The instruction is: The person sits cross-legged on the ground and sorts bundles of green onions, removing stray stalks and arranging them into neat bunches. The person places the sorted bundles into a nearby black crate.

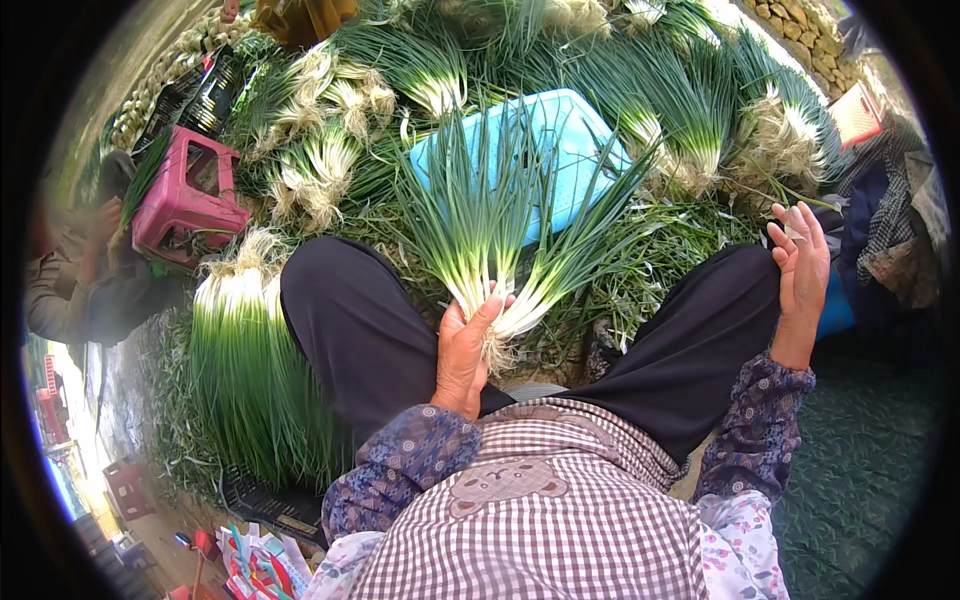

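My left hand (465,349) grips a bunch of green onions (499,289) just above the roots, between my knees. Their white stems fan out into long green leaves over a light blue plastic stool (577,154). My right hand (802,266) is raised beside my right knee, palm turned up and fingers apart. A small pale scrap (795,232) clings to its fingers. Just above the fingertips, a thin loose leaf (806,196) shows; whether it touches them I cannot tell.
A big stack of green onions (255,375) lies by my left knee, roots away from me. Behind it stands a pink plastic stool (187,199), with another person's arm (71,296) at far left. Leaf trimmings (637,277) cover the ground; more onion bundles (697,105) lie ahead.
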Demonstrator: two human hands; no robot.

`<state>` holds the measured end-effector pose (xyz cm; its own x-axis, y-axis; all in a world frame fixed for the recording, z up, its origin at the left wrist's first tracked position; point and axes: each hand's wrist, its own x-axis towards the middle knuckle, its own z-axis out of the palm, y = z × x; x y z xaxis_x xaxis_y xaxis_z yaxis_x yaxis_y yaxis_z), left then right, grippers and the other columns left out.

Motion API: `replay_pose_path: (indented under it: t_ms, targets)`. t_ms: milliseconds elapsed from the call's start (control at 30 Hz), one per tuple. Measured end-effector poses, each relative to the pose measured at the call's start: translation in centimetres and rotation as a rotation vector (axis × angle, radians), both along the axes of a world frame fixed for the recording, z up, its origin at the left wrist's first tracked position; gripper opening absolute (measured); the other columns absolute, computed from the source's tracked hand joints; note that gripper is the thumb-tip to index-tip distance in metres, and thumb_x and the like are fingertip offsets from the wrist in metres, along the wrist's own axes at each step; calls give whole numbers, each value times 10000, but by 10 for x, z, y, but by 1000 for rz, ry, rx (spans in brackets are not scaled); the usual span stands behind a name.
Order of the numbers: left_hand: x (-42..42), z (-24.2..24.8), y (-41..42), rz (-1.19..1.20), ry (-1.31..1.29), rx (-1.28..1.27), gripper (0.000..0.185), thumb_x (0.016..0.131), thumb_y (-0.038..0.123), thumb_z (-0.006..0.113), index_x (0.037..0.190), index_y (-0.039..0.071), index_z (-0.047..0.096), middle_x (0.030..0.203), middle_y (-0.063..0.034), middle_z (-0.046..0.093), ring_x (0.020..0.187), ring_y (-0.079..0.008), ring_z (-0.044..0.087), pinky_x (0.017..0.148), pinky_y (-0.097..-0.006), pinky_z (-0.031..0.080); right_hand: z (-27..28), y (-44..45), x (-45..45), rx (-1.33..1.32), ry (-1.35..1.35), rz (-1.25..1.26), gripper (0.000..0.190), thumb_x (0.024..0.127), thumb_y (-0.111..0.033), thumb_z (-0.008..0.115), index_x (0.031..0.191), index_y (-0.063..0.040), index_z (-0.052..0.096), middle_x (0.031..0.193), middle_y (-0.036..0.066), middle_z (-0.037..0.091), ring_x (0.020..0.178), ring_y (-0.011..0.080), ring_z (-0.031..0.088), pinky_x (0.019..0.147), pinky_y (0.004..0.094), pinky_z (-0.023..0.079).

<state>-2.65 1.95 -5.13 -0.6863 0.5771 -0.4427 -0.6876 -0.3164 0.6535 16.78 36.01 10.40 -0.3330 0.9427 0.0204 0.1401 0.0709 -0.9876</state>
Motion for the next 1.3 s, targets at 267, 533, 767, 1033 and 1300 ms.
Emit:
replay_pose_path:
  t_ms: [267,533,767,1033,1300]
  targets:
    - [-1,1,0,-12,43,-13,340,876,78,691,1179,-18,570,1080,-107,657,967,-181,657,884,-325,522,-8,15,-35,795,-709,182,143,863,-141,667,952,-30,675,838,85,665,696,162,635,641,310,495]
    - [-4,4,2,-34,34,-36,326,864,55,692,1162,-14,579,1049,-110,671,952,-187,669,857,-320,534,-112,-59,-213,698,-385,683,185,842,-177,656,988,-66,682,866,160,656,850,360,640,750,455,501]
    - [-4,2,-2,-17,28,-21,340,851,29,699,1165,-13,576,1048,-100,671,925,-178,674,846,-314,541,-118,-51,-225,1134,-675,753,177,878,-217,609,828,-53,565,833,144,593,771,377,619,675,466,502]
    - [-2,1,1,-38,46,-13,334,839,-4,696,1154,-16,589,1061,-97,669,919,-165,667,842,-298,537,-29,107,-99,1231,-1166,379,162,906,-196,540,922,-39,576,872,152,620,817,386,635,712,490,517]
    - [0,10,-6,-76,21,-4,397,873,73,675,1238,-15,547,1125,-95,652,1038,-175,633,939,-317,478,-22,-22,-96,846,-686,684,172,841,-101,666,984,-18,616,910,126,621,769,286,638,664,390,505]
